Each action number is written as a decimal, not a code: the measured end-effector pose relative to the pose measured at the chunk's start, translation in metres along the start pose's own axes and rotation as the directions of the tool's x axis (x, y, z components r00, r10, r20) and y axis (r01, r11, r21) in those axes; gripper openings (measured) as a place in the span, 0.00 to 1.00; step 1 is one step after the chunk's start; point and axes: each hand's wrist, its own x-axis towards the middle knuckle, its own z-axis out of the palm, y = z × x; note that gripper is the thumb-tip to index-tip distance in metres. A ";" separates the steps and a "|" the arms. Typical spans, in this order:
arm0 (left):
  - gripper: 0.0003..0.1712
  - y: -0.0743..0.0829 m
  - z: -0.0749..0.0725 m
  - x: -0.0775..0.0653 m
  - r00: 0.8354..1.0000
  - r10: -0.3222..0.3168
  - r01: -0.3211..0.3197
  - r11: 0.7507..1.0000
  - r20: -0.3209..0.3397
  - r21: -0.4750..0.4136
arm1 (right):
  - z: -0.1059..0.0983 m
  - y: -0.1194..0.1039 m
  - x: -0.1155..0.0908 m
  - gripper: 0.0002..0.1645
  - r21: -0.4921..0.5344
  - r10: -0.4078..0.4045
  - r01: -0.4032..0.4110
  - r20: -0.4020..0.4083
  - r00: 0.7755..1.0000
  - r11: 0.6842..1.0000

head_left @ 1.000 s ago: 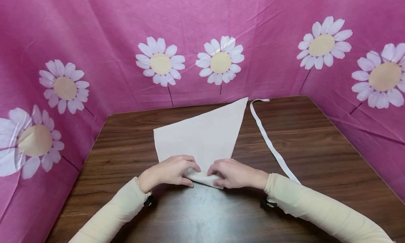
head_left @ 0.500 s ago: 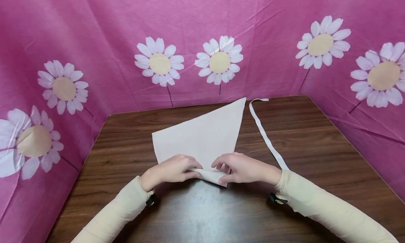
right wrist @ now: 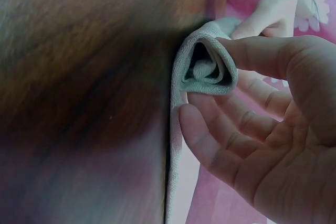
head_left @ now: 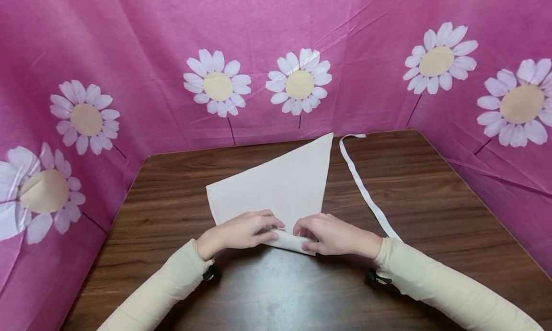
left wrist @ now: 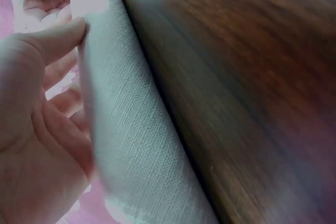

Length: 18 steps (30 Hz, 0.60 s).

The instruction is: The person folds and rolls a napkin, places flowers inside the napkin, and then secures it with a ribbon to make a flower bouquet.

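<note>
An off-white cloth (head_left: 276, 187) lies on the table, its near edge wound into a roll (head_left: 288, 241). My left hand (head_left: 243, 229) grips the left part of this roll, thumb on the near side and fingers over the far side. At the other end, my right hand (head_left: 336, 234) holds the roll between thumb and curled fingers. The right wrist view shows the roll's open end (right wrist: 206, 72), with several layers coiled inside. Woven texture is plain on the rolled cloth (left wrist: 128, 119) in the left wrist view.
A narrow white ribbon (head_left: 364, 189) stretches along the right of the cloth, its near end hidden by the right sleeve (head_left: 431, 273). Beneath is a dark wooden table (head_left: 276, 292). A pink curtain (head_left: 258, 24) with printed daisies encloses the back and sides.
The near edge has become a fuller, more even roll. My right hand has shifted to the right and my left hand slightly rightward. The cloth's far corners have drifted a little left.
</note>
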 end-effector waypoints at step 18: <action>0.22 -0.001 0.004 -0.006 0.998 0.056 -0.049 0.974 -0.026 0.223 | -0.008 0.018 0.002 0.10 0.183 0.041 -0.043 0.018 0.999 0.982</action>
